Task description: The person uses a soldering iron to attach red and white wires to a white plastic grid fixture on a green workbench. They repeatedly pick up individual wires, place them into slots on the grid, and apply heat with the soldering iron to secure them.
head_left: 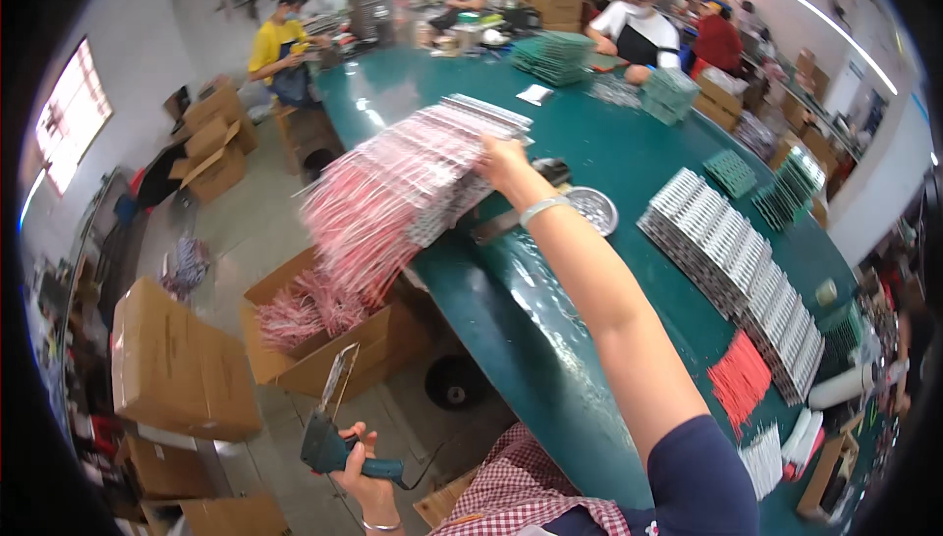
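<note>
My right hand (503, 161), at the end of an outstretched arm, is closed on the near right edge of a bundle of grey strips (481, 115). Many thin red and white wires (378, 177) trail from that bundle over the table's left edge. Low on the left, my left hand (367, 469) wraps round the handle of a dark green corded hand tool (324, 443). A long thin metal piece juts upward from the tool, apart from the wires. Its exact kind I cannot make out. Below the bundle, an open cardboard box (378, 349) holds more red and white wires (314, 308).
On the green table (629, 281) stand a round dish of small metal parts (592, 210), rows of grey strips (732, 261), a red wire bundle (740, 379) and green racks (552, 56). A closed carton (182, 364) stands at left. Several people work beyond.
</note>
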Demonstrator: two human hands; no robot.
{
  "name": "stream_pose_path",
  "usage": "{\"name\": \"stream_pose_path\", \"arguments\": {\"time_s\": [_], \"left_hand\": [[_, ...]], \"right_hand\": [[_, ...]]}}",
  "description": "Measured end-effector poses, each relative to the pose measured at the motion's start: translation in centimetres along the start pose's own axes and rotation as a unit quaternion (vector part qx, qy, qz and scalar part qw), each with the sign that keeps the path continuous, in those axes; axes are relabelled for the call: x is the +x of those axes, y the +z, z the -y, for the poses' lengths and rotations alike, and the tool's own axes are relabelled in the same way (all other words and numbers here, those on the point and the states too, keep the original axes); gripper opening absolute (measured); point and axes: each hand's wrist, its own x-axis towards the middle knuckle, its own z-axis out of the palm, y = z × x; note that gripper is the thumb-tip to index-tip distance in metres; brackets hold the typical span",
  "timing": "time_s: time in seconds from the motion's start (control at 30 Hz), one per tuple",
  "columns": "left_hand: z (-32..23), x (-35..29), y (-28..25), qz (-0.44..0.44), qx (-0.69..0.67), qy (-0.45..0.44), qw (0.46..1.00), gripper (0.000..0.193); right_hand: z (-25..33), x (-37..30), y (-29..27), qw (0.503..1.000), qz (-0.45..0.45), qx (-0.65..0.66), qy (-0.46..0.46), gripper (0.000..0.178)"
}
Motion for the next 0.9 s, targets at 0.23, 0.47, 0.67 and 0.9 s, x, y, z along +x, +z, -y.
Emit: {"name": "stream_pose_path", "arguments": {"time_s": [0.23,0.47,0.67,0.9], "left_hand": [[2.6,-0.5,2.4,0.063,0.058,-0.061,0.995,0.038],[6.0,-1.2,6.9,0.211,0.067,-0.098,0.97,0.038],[6.9,-4.0,11.4,0.271,0.033,-0.136,0.952,0.036],[4.8,-7.2,11.6,0.275,0.02,-0.13,0.953,0.035]], "right_hand": [[3.5,-7.6,-11.0,0.846,0.022,-0.458,-0.273,0.033],[10.0,-22.9,-38.4,0.47,-0.265,-0.778,-0.322,0.06],[11.9,-25.8,-45.1,0.424,-0.214,-0.826,-0.305,0.046],[10.6,-25.7,-40.0,0.317,-0.183,-0.818,-0.443,0.016]]}}
